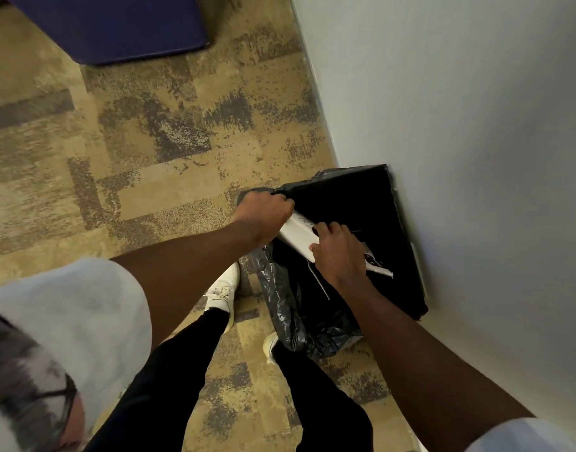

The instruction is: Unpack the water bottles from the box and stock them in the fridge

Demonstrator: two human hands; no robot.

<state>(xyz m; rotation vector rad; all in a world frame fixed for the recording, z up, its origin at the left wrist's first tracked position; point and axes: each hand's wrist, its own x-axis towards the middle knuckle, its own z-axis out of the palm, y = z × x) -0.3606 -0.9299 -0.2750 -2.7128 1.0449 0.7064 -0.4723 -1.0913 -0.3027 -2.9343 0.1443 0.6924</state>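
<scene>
While both bare arms reach down, a person holds a flattened white piece of packaging point(296, 234), its make unclear, over the mouth of a black bin point(378, 203) against a pale wall point(459, 109), its long axis slanting from upper left to lower right. The left hand point(264, 212) is fisted round its upper end; the right hand point(340, 251) presses curled fingers on its middle. A crinkled, glossy black liner point(290, 308) drapes the bin above mottled tan-and-grey carpet point(149, 141).
</scene>
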